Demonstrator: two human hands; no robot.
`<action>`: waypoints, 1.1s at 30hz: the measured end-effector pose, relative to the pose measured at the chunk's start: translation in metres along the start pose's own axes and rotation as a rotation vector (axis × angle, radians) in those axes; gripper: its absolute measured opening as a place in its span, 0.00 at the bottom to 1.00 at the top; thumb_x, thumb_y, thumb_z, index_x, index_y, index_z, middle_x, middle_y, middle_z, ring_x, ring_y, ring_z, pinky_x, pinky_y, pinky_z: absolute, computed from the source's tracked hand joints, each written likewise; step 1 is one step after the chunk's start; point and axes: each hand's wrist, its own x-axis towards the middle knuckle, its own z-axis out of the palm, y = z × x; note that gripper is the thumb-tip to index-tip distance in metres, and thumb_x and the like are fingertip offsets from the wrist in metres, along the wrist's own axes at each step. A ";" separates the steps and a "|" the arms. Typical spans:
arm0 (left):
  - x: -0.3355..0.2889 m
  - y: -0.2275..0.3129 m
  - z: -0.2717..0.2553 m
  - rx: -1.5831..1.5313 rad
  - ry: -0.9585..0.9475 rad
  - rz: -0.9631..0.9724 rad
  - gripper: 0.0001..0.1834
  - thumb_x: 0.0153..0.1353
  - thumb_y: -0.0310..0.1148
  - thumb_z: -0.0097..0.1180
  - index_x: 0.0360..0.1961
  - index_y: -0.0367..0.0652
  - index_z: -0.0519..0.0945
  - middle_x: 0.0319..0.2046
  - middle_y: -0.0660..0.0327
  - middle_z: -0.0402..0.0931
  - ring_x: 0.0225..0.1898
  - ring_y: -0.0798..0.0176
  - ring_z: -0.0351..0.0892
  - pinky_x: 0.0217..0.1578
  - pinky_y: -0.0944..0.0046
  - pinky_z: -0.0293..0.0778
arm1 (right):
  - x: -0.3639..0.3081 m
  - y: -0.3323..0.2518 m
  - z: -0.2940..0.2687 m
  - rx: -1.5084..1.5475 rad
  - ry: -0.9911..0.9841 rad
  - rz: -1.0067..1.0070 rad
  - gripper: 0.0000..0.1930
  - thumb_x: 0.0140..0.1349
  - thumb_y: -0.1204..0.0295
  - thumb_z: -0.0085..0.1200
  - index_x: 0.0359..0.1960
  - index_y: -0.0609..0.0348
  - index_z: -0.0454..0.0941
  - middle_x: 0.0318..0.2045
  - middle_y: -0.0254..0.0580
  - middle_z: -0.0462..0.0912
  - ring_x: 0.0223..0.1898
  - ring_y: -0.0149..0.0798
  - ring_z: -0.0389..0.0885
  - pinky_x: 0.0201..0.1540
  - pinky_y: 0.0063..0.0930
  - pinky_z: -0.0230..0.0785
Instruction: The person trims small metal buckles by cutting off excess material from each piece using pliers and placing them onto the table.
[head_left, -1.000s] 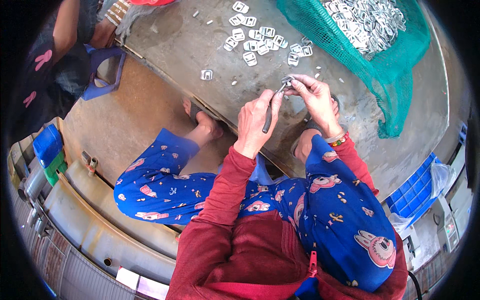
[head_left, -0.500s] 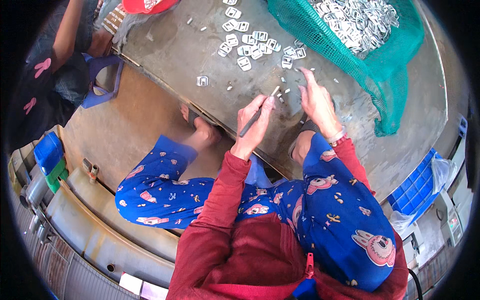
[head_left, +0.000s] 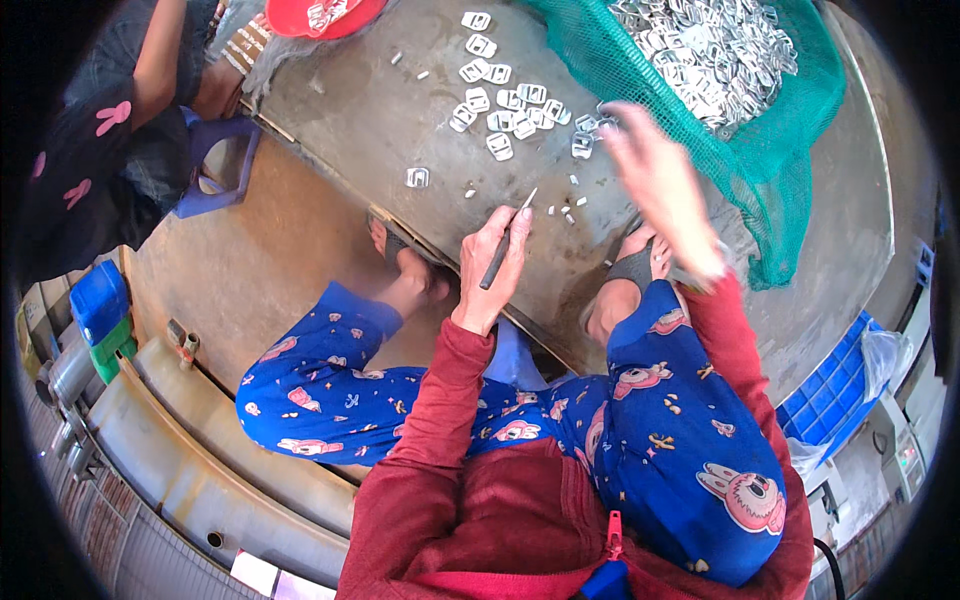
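My left hand (head_left: 493, 262) is closed around a slim tool (head_left: 497, 258) with a dark handle and a pale, pointed tip, which points up and away over the metal surface. My right hand (head_left: 655, 175) is blurred by motion; it reaches over the surface beside the green mesh, its fingertips near a few small silver buckle-like pieces (head_left: 582, 146). Whether it holds anything is not visible. More of these slotted silver pieces (head_left: 523, 125) lie in a loose group farther off, and one piece (head_left: 417, 178) lies apart to the left. Several small whitish bits (head_left: 568, 210) are scattered between my hands.
A green mesh bag (head_left: 775, 190) spreads at the far right under a large heap of silver pieces (head_left: 710, 60). A red basin (head_left: 330, 20) stands at the far left. Near it sits another person (head_left: 130, 130) beside a purple stool (head_left: 222, 165). My feet (head_left: 632, 268) rest at the surface's near edge.
My right hand has moved outward and up, toward the mesh and the silver pieces. The left hand still grips the tool, now slightly lower and farther left. The view has shifted a little.
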 end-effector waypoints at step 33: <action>-0.014 0.037 0.024 0.484 -0.049 0.216 0.12 0.64 0.37 0.50 0.28 0.40 0.70 0.18 0.47 0.73 0.22 0.42 0.75 0.21 0.49 0.66 | -0.056 0.043 0.044 0.318 -0.219 -0.015 0.14 0.57 0.78 0.52 0.46 0.58 0.77 0.35 0.44 0.82 0.34 0.36 0.81 0.38 0.26 0.72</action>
